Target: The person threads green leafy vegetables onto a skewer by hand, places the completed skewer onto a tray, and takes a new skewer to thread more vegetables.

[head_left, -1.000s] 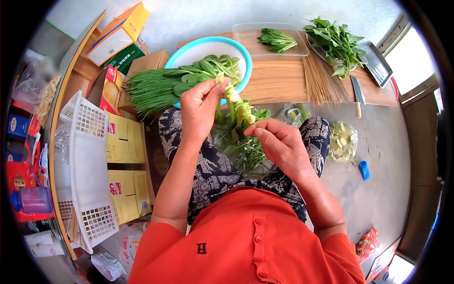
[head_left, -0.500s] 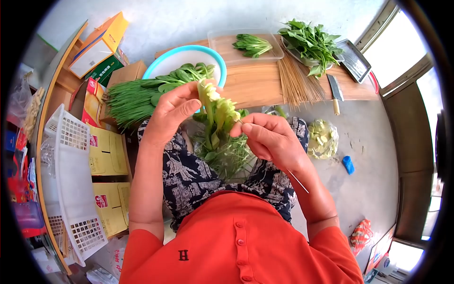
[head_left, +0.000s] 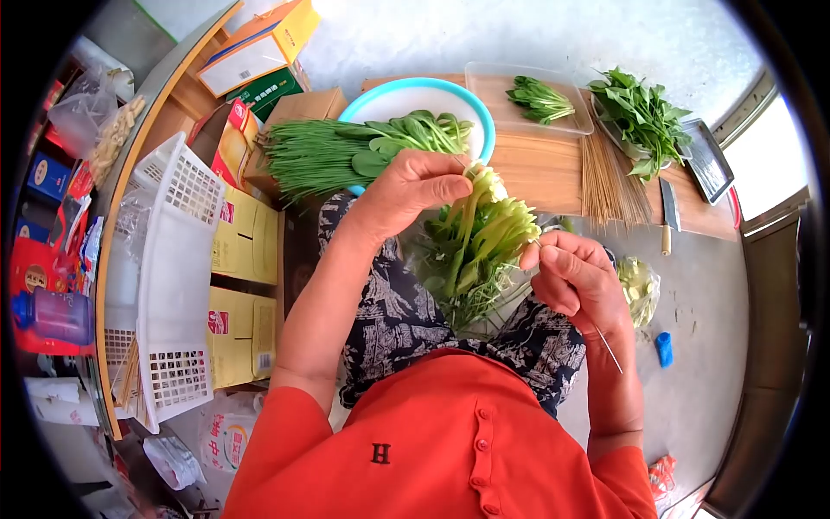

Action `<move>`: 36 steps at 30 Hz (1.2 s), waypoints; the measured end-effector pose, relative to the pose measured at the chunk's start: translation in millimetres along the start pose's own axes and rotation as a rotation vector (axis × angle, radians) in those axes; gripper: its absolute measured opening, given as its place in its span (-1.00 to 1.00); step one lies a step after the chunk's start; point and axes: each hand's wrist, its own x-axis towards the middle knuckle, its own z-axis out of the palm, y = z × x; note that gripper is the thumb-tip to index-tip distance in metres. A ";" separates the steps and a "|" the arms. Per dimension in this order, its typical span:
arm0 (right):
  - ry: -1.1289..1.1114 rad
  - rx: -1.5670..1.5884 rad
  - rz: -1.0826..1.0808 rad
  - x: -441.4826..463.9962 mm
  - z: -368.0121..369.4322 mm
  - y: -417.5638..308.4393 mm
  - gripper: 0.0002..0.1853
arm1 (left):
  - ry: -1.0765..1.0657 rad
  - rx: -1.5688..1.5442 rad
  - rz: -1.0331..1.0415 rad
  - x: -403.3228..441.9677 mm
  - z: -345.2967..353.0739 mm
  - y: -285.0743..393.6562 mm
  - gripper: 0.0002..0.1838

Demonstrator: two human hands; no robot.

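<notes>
A thin skewer [head_left: 609,349] runs through the pale stem ends of a bunch of leafy greens [head_left: 480,229], which hangs in front of the lap. My right hand [head_left: 577,275] pinches the skewer just right of the bunch, and its other end sticks out below the palm. At the bunch's upper left, my left hand [head_left: 418,188] is closed, thumb against fingers, on the stem end. Behind it, long green chives [head_left: 316,156] and broad-leaved greens [head_left: 406,143] lie over a white basin with a blue rim [head_left: 487,117].
On the wooden board [head_left: 540,173] are a clear tray [head_left: 488,82] with greens, loose skewers [head_left: 609,182], a heap of leaves [head_left: 640,117], a knife [head_left: 669,208] and a dark tray [head_left: 709,164]. A bag of trimmings [head_left: 638,290] lies right; a white crate [head_left: 177,285] stands left.
The head view has shifted. The bunch now hangs more spread out between my hands. My left hand, looser half a second ago, has closed at the stem end.
</notes>
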 end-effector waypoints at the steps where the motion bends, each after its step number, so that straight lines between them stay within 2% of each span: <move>1: -0.011 -0.001 -0.007 0.8 -0.2 0.0 -0.73 | -0.011 -0.073 -0.007 0.1 2.9 3.6 -0.63; 4: -0.006 0.007 0.007 2.7 2.1 0.8 -0.72 | -0.009 -0.120 -0.044 0.2 15.0 12.9 -0.59; 8: 0.032 -0.155 0.017 2.3 3.4 -5.5 -0.73 | 0.054 -0.160 -0.054 0.5 12.4 4.9 -0.71; 10: 0.119 -0.397 0.068 -0.5 7.6 -12.5 -0.76 | 0.097 -0.204 -0.090 0.4 8.8 0.8 -0.73; 15: 0.097 -0.381 -0.001 -2.7 0.5 -5.2 -0.78 | 0.096 -0.186 -0.112 0.0 16.6 -2.0 -0.78; 30: 0.085 -0.286 0.072 -2.5 -7.6 -3.0 -0.75 | 0.034 -0.210 -0.191 1.5 26.2 5.0 -0.77; 36: 0.068 -0.296 0.063 -2.7 -9.9 -0.9 -0.75 | 0.003 -0.222 -0.155 2.3 25.6 -4.1 -0.77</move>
